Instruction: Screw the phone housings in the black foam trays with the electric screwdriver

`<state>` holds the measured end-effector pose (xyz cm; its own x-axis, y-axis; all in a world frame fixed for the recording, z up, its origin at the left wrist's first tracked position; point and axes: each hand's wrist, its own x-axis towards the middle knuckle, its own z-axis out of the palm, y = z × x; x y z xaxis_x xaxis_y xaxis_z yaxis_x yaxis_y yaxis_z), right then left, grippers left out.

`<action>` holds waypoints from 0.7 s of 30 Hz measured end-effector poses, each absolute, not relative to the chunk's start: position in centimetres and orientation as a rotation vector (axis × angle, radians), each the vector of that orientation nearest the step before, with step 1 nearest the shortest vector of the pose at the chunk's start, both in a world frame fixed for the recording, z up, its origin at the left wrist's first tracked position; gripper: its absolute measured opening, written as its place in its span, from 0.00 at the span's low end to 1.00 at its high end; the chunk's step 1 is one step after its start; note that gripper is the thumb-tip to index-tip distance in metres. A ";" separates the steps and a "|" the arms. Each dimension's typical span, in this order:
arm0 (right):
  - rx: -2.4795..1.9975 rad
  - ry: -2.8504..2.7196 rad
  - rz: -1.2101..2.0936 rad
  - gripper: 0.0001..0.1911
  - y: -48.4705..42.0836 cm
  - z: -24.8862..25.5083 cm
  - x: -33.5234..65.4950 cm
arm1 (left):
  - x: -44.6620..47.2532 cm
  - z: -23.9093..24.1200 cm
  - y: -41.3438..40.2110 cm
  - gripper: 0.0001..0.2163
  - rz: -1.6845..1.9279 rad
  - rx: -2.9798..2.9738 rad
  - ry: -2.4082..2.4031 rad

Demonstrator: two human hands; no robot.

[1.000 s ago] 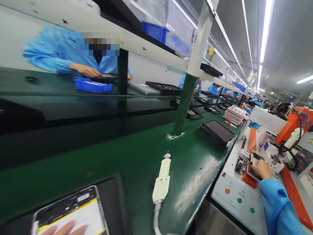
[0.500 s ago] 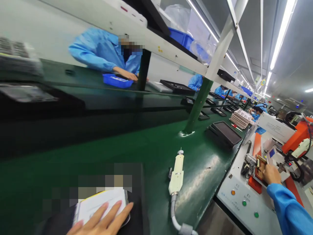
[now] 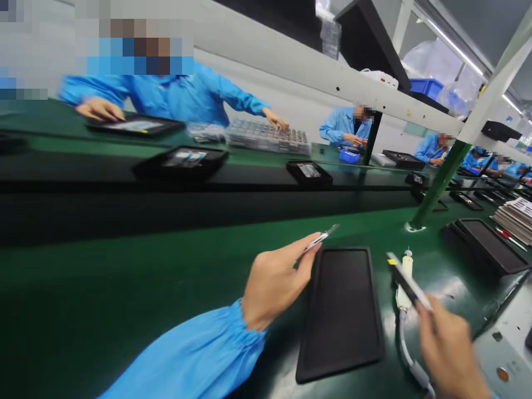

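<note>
My left hand (image 3: 276, 280) is raised over the green bench, fingers pinched on a thin silvery strip (image 3: 322, 238) that points up and right. Just to its right an empty black tray (image 3: 341, 316) lies flat on the bench. My right hand (image 3: 451, 349), blurred at the lower right, is closed on a thin dark flat part (image 3: 409, 284) seen edge-on, with a yellow mark near its far end. Behind that part a cream electric screwdriver (image 3: 405, 265) lies on the bench, its grey cable running toward me.
A black conveyor belt (image 3: 249, 191) carries trays with devices (image 3: 310, 172). Co-workers in blue coats (image 3: 174, 97) work across it. A green post (image 3: 436, 185) stands on the bench, with black trays (image 3: 486, 244) at the right and a machine panel (image 3: 502, 354) at the corner.
The view has swung left. My left hand lifted off the device on the tray and now pinches a thin strip. My right hand left the machine fixture and came over the bench holding a flat part.
</note>
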<state>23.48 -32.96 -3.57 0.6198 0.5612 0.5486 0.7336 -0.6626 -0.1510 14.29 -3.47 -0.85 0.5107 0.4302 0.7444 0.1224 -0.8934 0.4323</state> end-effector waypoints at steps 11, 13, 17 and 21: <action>-2.278 -0.935 -0.032 0.20 -20.0 -6.8 19.2 | 13.3 1.0 -4.2 0.11 1.329 2.139 0.336; -1.942 -0.681 0.150 0.24 -22.0 -5.5 21.2 | 13.6 0.4 -4.6 0.10 1.343 2.224 0.055; -1.463 -0.203 0.423 0.43 -25.2 -2.6 24.8 | 13.5 -0.8 -6.9 0.12 1.480 2.441 -0.867; -1.843 -0.287 0.366 0.38 -26.5 -0.7 26.1 | 13.0 -2.3 -11.4 0.12 1.298 2.487 -1.106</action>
